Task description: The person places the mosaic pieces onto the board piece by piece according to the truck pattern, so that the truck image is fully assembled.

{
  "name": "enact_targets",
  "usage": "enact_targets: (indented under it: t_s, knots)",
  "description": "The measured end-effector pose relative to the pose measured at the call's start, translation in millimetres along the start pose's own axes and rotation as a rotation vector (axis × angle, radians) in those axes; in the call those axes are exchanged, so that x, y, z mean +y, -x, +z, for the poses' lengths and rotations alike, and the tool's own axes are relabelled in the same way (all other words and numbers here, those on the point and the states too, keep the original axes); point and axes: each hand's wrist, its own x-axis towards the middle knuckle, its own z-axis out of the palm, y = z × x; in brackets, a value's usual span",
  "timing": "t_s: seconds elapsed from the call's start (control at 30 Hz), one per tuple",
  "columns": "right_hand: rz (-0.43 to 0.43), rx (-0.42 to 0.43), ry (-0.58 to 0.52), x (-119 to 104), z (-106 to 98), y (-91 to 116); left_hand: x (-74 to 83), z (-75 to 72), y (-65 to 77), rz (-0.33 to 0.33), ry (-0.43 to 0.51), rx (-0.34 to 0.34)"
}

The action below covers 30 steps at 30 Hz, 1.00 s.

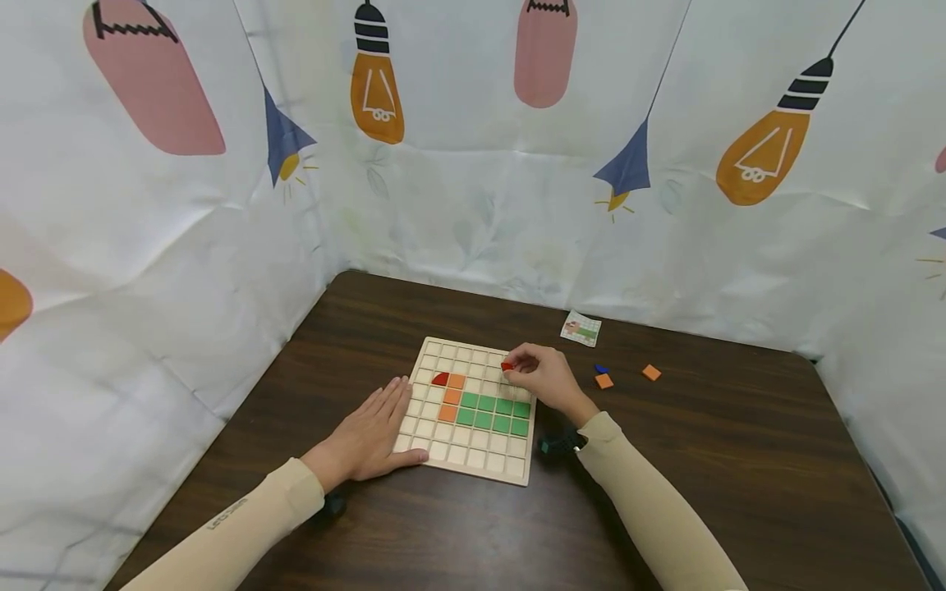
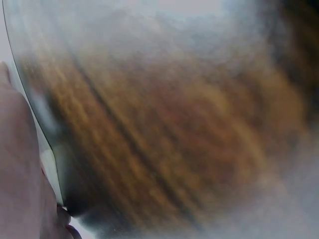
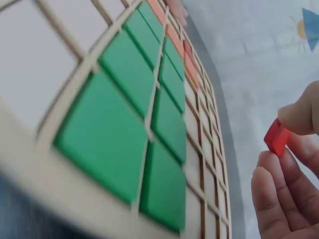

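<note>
A pale wooden grid board (image 1: 466, 455) lies on the table. Two rows of green square tiles (image 1: 484, 411) fill part of it, with orange square tiles (image 1: 452, 396) in a column to their left and a red quarter-round tile (image 1: 440, 379) beside the top orange one. My left hand (image 1: 373, 431) lies flat with straight fingers along the board's left edge. Over the board's upper right, my right hand (image 1: 543, 373) pinches a small red tile (image 3: 277, 137) between thumb and fingers, above the cells. The left wrist view shows mostly blurred brown table, with part of the hand at its left side.
A small picture card (image 1: 580, 328) with a coloured grid pattern lies behind the board. To the right are a loose orange tile (image 1: 651, 373), another orange tile (image 1: 603, 381) and a blue piece (image 1: 601, 368). A printed white curtain (image 1: 473, 213) hangs along the dark table's (image 1: 709, 460) far edge.
</note>
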Motion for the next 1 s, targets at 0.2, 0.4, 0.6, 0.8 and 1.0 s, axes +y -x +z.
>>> enact_targets:
  t_s: [0.2, 0.4, 0.6, 0.8, 1.0]
  knots:
    - [-0.038, -0.042, 0.000, -8, 16, -5, -0.7, 1.4, -0.6, -0.001, 0.006, -0.004]
    - [-0.059, -0.077, 0.001, -14, 30, -13, -0.6, 1.0, -1.5, -0.007, 0.008, -0.011]
    - [-0.053, -0.127, -0.016, -23, 47, -22, -0.9, 1.3, -1.7, -0.014, 0.019, -0.024]
    - [-0.053, -0.137, -0.008, -39, 63, -30, -2.3, 2.8, -1.9, -0.003, -0.003, -0.023]
    - [-0.064, -0.142, 0.008, -50, 77, -38, -2.8, 1.4, -0.1, 0.012, -0.014, -0.005]
